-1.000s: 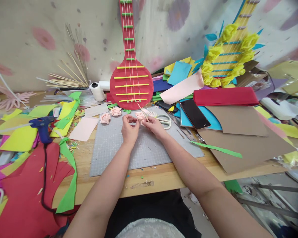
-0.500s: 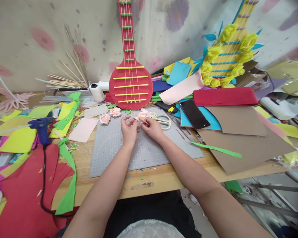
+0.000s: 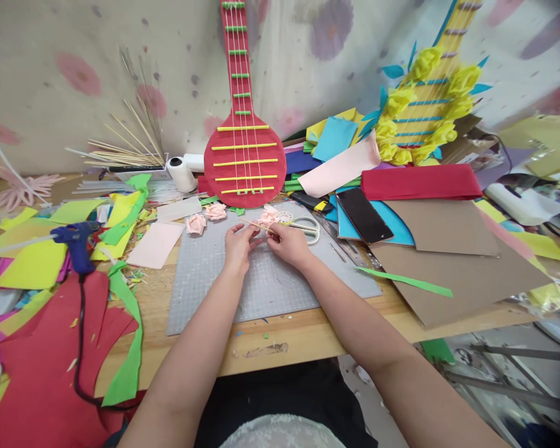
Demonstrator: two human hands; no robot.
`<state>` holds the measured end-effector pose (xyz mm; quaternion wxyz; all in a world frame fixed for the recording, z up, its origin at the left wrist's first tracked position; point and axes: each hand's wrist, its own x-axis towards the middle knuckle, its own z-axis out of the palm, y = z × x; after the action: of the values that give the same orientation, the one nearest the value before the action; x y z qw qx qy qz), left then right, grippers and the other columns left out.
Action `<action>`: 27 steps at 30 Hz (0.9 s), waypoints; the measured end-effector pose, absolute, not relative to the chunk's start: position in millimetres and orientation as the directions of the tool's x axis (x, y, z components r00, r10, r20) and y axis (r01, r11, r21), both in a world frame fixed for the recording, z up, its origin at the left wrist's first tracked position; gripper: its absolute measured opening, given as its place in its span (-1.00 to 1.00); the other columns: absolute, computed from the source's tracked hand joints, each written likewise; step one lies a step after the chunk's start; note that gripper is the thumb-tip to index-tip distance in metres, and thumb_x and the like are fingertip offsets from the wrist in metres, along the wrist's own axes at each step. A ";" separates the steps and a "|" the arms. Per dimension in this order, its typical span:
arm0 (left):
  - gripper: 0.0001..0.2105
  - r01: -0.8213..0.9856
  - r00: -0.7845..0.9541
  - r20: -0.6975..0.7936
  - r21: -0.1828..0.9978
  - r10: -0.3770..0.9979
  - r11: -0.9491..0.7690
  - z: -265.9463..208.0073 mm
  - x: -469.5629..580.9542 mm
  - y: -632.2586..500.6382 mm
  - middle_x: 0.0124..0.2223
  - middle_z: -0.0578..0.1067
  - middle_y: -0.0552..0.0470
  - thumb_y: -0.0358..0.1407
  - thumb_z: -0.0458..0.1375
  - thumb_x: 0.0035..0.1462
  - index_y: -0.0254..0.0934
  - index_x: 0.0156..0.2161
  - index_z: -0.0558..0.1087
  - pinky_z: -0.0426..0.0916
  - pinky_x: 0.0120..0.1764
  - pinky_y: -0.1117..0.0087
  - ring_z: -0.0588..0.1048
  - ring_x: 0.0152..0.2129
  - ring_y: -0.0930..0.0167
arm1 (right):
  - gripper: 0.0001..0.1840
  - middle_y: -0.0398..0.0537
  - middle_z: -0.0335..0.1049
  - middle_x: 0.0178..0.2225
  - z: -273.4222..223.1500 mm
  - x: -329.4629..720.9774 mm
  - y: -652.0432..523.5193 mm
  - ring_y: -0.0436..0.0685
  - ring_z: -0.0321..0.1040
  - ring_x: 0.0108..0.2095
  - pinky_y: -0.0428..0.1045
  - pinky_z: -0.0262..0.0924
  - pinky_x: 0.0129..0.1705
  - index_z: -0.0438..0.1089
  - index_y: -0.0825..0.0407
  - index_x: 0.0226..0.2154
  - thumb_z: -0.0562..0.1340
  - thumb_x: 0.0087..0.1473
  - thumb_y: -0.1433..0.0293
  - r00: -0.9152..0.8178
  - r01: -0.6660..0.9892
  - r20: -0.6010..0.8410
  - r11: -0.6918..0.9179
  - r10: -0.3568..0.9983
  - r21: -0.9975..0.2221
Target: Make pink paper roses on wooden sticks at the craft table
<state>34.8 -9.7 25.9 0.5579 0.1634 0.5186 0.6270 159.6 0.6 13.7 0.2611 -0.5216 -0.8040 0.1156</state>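
Over the grey cutting mat (image 3: 205, 292), my right hand (image 3: 289, 244) is closed on a thin wooden stick (image 3: 256, 224), which points left across my left fingertips. My left hand (image 3: 239, 247) is closed in a pinch just left of it; what it holds is too small to make out, perhaps a bit of pale pink paper. Right behind the fingers lies a pink paper rose (image 3: 267, 215). Two more, a pink rose (image 3: 196, 224) and another rose (image 3: 215, 211), sit at the mat's back left. White-handled scissors (image 3: 309, 229) lie beyond my right hand.
A red paper lute (image 3: 245, 163) leans at the back, a yellow one (image 3: 422, 112) with flowers at right. The blue glue gun (image 3: 77, 239) stands at left among paper scraps. A black phone (image 3: 364, 214) and brown cardboard (image 3: 452, 274) lie at right.
The stick has turned flatter and now lies across the left fingertips. My left hand has shifted slightly left, its fingers turning a little. The rest of the table looks the same.
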 end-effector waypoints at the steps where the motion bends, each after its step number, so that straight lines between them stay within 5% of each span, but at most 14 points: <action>1: -0.67 -0.520 -0.349 -0.357 0.843 0.866 0.138 25.5 35.0 -9.8 -0.42 0.48 0.02 -0.48 0.23 -0.15 -0.30 -0.28 0.18 0.42 -0.38 0.36 0.49 -0.47 0.44 | -0.84 -0.12 0.40 -0.47 14.0 159.5 0.3 0.01 0.24 -0.46 -0.10 -0.11 -0.45 0.36 0.03 -0.42 0.08 -0.03 0.38 -0.326 0.778 0.303 0.436 0.896 -0.453; 8: -0.63 -0.493 -0.384 -0.267 0.869 0.884 0.048 23.2 35.1 -10.7 -0.51 0.45 0.10 -0.56 0.20 -0.17 -0.30 -0.20 0.25 0.40 -0.40 0.43 0.48 -0.53 0.47 | -0.82 -0.11 0.41 -0.39 11.6 158.4 1.8 0.03 0.28 -0.36 -0.11 -0.05 -0.40 0.36 0.02 -0.42 0.06 0.02 0.36 -0.316 0.775 0.343 0.449 0.885 -0.444; 21: -0.70 -0.604 -0.214 -0.440 0.762 0.872 0.236 24.5 30.2 -9.2 -0.47 0.50 0.04 -0.55 0.17 -0.10 -0.34 -0.19 0.33 0.41 -0.30 0.36 0.48 -0.54 0.48 | -0.75 -0.08 0.37 -0.25 13.5 158.4 2.8 0.07 0.31 -0.26 -0.10 0.02 -0.43 0.40 -0.02 -0.26 0.06 0.06 0.31 -0.249 0.808 0.364 0.399 0.898 -0.434; 27: -0.60 -0.578 -0.305 -0.401 0.799 0.864 0.166 21.9 30.4 -8.5 -0.50 0.49 0.09 -0.53 0.20 -0.11 -0.33 -0.09 0.34 0.41 -0.28 0.40 0.47 -0.57 0.52 | -0.72 -0.07 0.37 -0.19 11.9 158.8 5.0 0.06 0.30 -0.21 -0.10 0.06 -0.36 0.39 -0.02 -0.21 0.04 0.09 0.31 -0.296 0.786 0.367 0.443 0.882 -0.432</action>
<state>30.4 -8.5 21.9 0.5723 0.1413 0.5056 0.6299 158.8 5.0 11.9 0.2843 -0.5207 -0.8006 0.0847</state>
